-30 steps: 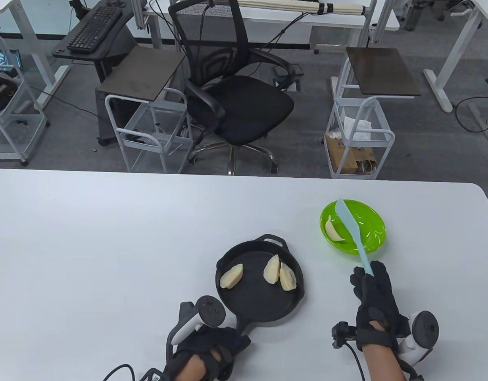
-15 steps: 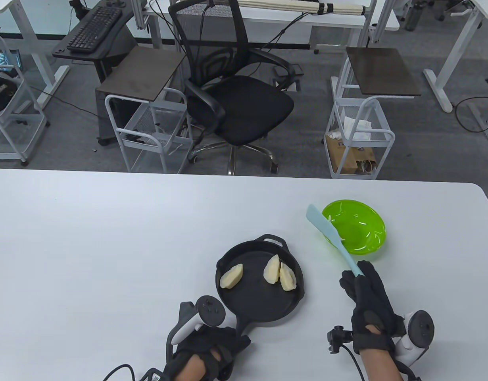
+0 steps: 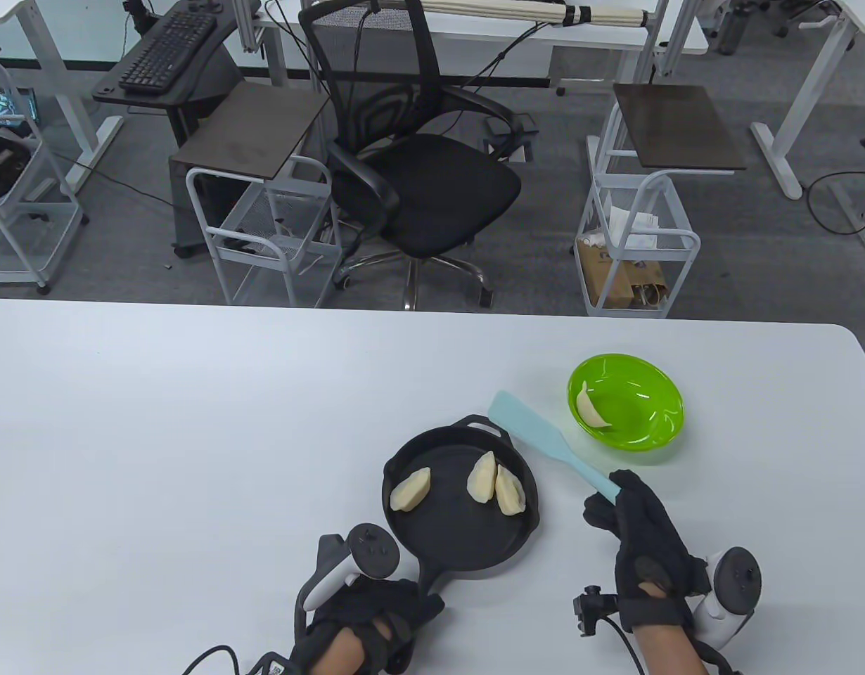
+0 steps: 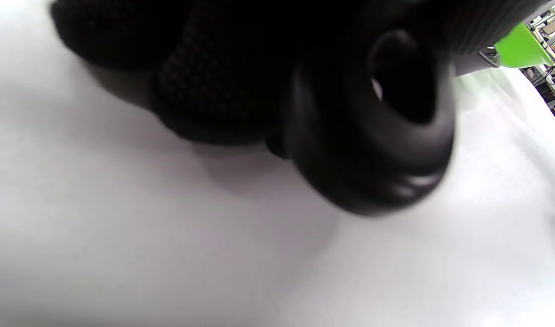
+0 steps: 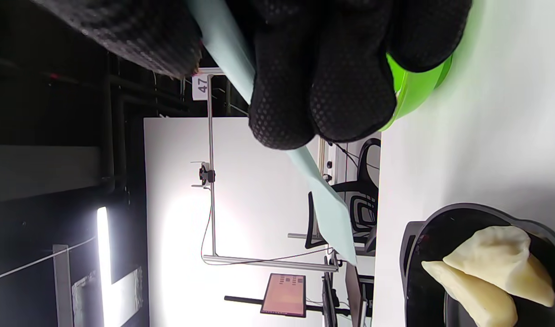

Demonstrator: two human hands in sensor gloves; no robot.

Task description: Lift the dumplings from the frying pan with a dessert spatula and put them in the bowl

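White tabletop (image 3: pixel 193 422) spreads under both my gloved hands, with an office floor, a black chair (image 3: pixel 418 176) and wire carts beyond its far edge.

My right hand (image 3: pixel 640 555) has its fingers (image 5: pixel 322 81) curled round the handle of the pale blue spatula (image 3: pixel 538 439), thumb on one side and the others wrapped over it. The blade slants up and to the left from my grip, its tip over the far right rim of the frying pan, and it carries nothing. In the right wrist view the handle runs out from under my fingertips, the blade thin and bare against the background.

My left hand (image 3: pixel 366 619) grips the handle of the black frying pan (image 3: pixel 460 548) near the table's front edge; in the left wrist view my fingers are wrapped round the dark handle, whose ringed end fills the picture.

Three dumplings lie in the pan: one alone on the left (image 3: pixel 410 489), and two side by side, touching, toward the right (image 3: pixel 498 485). A fourth dumpling (image 3: pixel 588 411) rests against the left inner wall of the green bowl (image 3: pixel 650 439), which stands on the table just right of the pan and beyond my right hand.
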